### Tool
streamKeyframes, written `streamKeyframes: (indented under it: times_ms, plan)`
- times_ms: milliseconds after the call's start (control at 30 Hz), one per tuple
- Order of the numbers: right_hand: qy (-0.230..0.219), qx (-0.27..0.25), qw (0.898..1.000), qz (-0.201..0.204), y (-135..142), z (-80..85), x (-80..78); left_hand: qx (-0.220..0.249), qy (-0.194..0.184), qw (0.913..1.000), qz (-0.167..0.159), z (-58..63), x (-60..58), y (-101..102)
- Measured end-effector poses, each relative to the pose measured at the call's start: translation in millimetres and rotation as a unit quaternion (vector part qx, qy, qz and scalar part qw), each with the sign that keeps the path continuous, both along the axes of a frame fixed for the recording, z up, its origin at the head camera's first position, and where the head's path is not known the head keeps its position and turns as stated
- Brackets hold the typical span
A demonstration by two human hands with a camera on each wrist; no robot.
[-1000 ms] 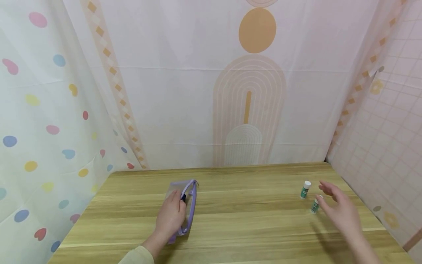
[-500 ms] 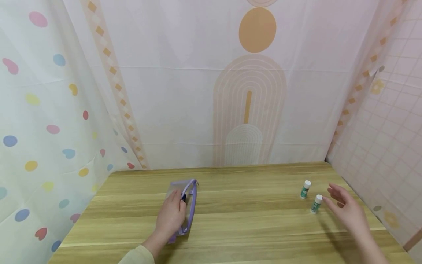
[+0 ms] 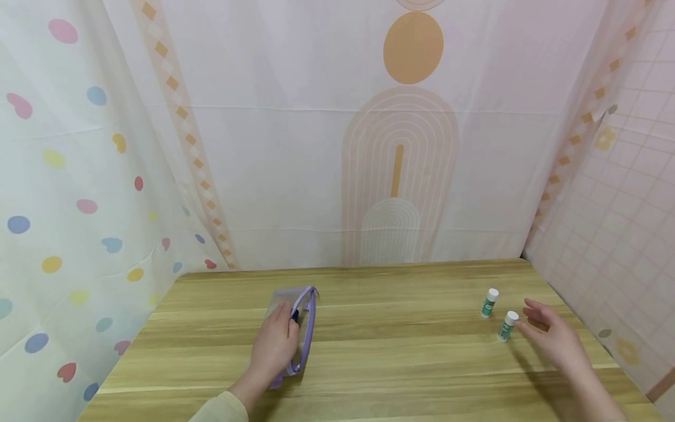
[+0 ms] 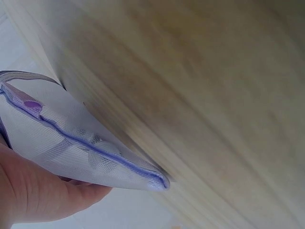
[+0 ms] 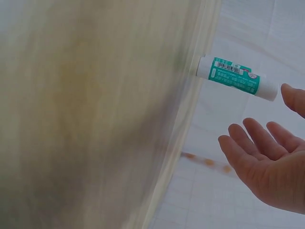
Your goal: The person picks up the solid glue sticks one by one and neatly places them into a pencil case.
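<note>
On the left side of the table, my left hand (image 3: 274, 346) holds a mesh zip pouch (image 3: 306, 346) with purple trim. Something dark (image 3: 295, 316) shows at its opening beside the hand. The left wrist view has the thumb lying against the pouch's mesh side (image 4: 76, 138). At the right, my right hand (image 3: 556, 334) is spread with nothing in it, its thumb close to the cap of the nearer glue stick (image 3: 508, 327). That stick is white with a green label and stands upright. A second, matching glue stick (image 3: 489, 303) stands just behind it, to the left.
The wood-grain table (image 3: 390, 351) stretches between the two hands. Patterned cloth hangs behind it (image 3: 285, 176), with a dotted cloth (image 3: 79, 234) at the left and a grid-patterned cloth (image 3: 622, 234) at the right.
My right hand has drawn back to the right from the nearer glue stick, uncovering its cap. The left hand and pouch have stayed in place.
</note>
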State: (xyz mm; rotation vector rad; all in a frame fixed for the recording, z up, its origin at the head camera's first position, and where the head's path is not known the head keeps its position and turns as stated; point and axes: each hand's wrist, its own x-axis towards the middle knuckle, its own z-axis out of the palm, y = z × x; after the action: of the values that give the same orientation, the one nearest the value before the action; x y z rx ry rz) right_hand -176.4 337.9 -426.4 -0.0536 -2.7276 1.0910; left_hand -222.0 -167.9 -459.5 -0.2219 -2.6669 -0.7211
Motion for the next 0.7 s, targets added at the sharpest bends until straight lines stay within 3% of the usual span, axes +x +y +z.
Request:
streamKeyframes:
  times_ms: [700]
  plan:
    - [-0.014,-0.012,1.0,0.025,3.2,-6.5,-10.7,-0.001,-0.001,1.0,-0.001,0.5,0.4,-0.3]
